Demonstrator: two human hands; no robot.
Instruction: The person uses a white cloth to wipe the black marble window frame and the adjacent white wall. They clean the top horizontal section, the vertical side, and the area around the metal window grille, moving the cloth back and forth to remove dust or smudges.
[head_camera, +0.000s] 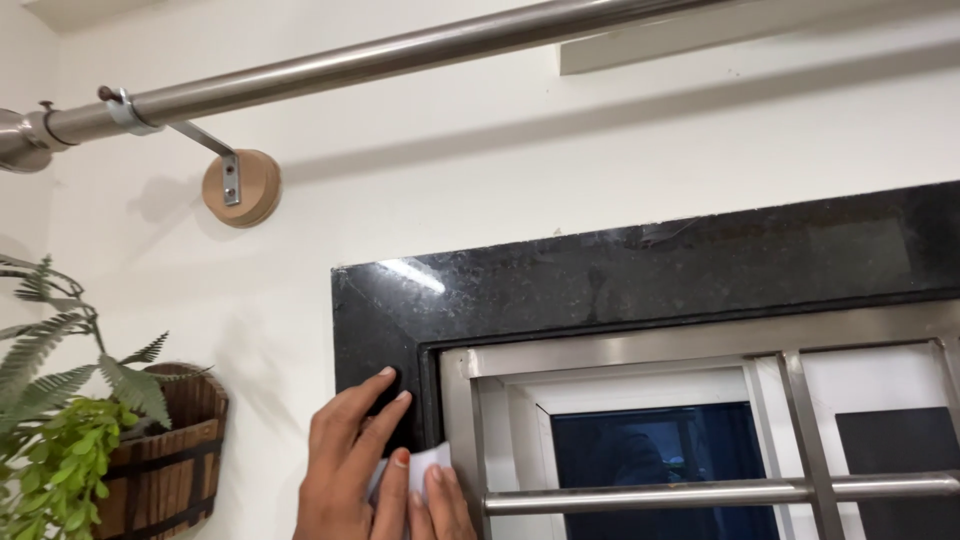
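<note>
Pressing white cloth (425, 470) flat against black stone frame (385, 340) at its left upright, one hand (370, 470) closed on it, which hand I can't tell, other out of view; best keep firm pressure, wipe along the edge beside the steel grille (700, 490).

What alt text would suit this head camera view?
A hand presses a white cloth against the black stone window frame. A steel curtain rod runs above; a wall planter hangs left.
</note>
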